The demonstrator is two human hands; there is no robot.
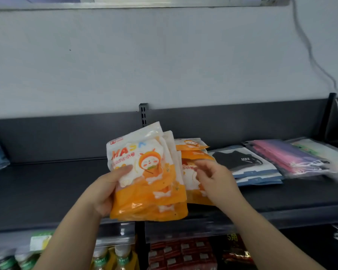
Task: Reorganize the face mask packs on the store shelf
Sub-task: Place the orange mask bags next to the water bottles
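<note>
Mask packs are standing upright in the left hand, thumb pressing their front. At three o'clock the shelf pile is lying twelve-to-six on the shelf. The nearer right hand is curling over it, grip unclear.

A shop: dark display shelf of face mask packs; price tag, bottles, snack packs beneath

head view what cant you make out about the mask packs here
held orange packs in the left hand, head view: count hidden, front pack covers the rest
orange stack on the shelf: mostly behind the held packs and right hand
right hand's grip: fingers blurred
pink and purple packs: print blurred
bottles: cut by bottom edge
</note>
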